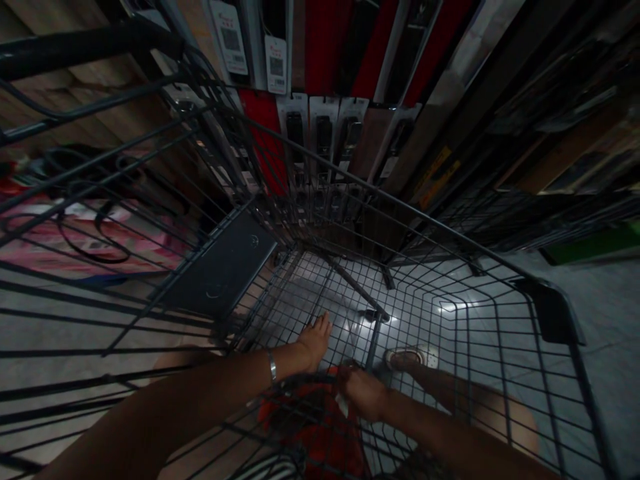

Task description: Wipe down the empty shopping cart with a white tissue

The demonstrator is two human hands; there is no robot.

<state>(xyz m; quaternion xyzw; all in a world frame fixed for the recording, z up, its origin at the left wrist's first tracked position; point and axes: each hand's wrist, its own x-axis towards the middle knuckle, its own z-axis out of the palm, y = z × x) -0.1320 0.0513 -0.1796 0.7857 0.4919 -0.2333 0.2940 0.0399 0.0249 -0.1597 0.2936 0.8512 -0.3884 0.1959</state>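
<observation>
Your left hand (pixel 315 343) released, fingers extended, over wire cart's (pixel 547 310) mesh; your right hand (pixel 364 392) clenched on whitish scrap (pixel 343 405), same mesh. Packaged goods (pixel 324 130) beyond cart; pink packs (pixel 87 230) left, behind cart's wires.

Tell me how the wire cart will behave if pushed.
The wire cart should feel stiff, given its straight, metal-looking grid. It may be light for its size, being mostly gaps. It might roll easily on the glossy floor.

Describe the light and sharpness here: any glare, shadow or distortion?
Head view throughout: dim light, the right-hand shelving sunk in shadow; glare on the floor beneath the shopping cart; fine print soft on the hanging labels; shopping cart seemingly stretched toward the picture's edges.
</observation>
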